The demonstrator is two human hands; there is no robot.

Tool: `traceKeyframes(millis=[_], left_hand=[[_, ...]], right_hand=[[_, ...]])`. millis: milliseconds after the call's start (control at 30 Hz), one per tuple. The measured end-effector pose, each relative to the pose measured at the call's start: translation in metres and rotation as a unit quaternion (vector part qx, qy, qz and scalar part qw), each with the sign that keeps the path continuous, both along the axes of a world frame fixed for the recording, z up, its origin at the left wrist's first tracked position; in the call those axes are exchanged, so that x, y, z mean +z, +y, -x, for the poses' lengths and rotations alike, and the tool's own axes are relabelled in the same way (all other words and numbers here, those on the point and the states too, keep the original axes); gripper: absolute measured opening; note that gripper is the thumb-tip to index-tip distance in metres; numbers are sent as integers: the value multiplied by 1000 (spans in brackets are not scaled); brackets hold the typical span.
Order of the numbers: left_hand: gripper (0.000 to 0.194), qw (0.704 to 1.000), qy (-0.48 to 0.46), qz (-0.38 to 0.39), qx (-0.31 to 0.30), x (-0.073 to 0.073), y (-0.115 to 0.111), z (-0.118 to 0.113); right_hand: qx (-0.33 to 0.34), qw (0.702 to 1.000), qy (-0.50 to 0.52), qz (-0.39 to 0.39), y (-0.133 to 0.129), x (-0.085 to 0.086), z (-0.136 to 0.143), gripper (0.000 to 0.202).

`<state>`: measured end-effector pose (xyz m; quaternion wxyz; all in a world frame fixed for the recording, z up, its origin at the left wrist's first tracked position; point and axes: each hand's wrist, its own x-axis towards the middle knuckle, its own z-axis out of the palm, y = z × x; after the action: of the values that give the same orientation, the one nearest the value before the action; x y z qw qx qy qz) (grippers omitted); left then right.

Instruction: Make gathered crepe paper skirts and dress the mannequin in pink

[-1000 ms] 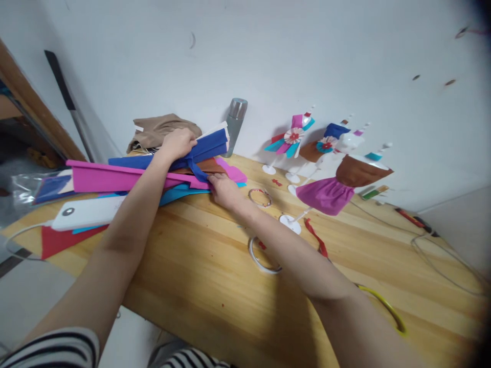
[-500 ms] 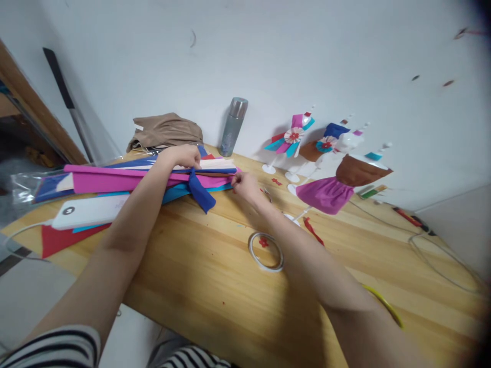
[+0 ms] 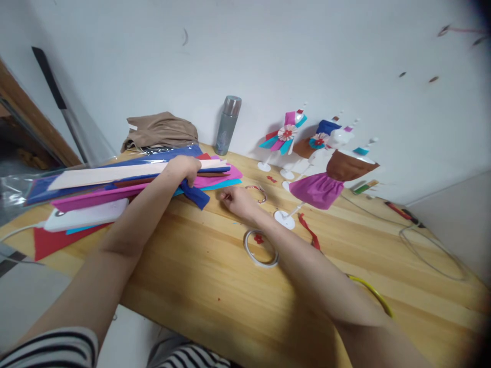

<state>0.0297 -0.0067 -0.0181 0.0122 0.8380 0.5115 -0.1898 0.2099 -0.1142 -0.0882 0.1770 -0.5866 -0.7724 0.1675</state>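
Observation:
My left hand [image 3: 183, 169] is closed over the stack of coloured fabric sheets, fingers pointing down. A blue fabric strip [image 3: 196, 196] hangs from its fingers over the stack's front edge. Under and beside that hand lie a cream sheet [image 3: 99, 175], a magenta sheet [image 3: 92, 197] that slants toward the front left, and a turquoise sheet [image 3: 226, 185]. My right hand [image 3: 237, 202] is just right of the blue strip, low over the table, its fingers curled in. Whatever it may hold is hidden.
Dressed miniature stands [image 3: 318, 189] are at the right, a grey flask [image 3: 227, 125] by the wall. A tape roll [image 3: 247, 250], scissors [image 3: 261, 193] and a red scrap [image 3: 309, 231] lie nearby. A white power bank [image 3: 86, 214] and brown cloth [image 3: 161, 130] are at the left; a box cutter [image 3: 399, 210] lies far right.
My right hand has come away from the fabric edge, toward me. My left hand has shifted slightly left and down with the blue strip. The magenta sheet has slid frontward, partly over the power bank.

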Motion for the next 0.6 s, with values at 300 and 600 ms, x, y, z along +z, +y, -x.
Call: traceKeyframes(millis=[300, 600], left_hand=[[40, 995, 6, -102, -22, 2, -8, 2], [39, 991, -30, -118, -51, -5, 15, 19]], right_hand=[[23, 999, 25, -25, 18, 4, 15, 23], [-38, 989, 50, -136, 44, 6, 23, 32]])
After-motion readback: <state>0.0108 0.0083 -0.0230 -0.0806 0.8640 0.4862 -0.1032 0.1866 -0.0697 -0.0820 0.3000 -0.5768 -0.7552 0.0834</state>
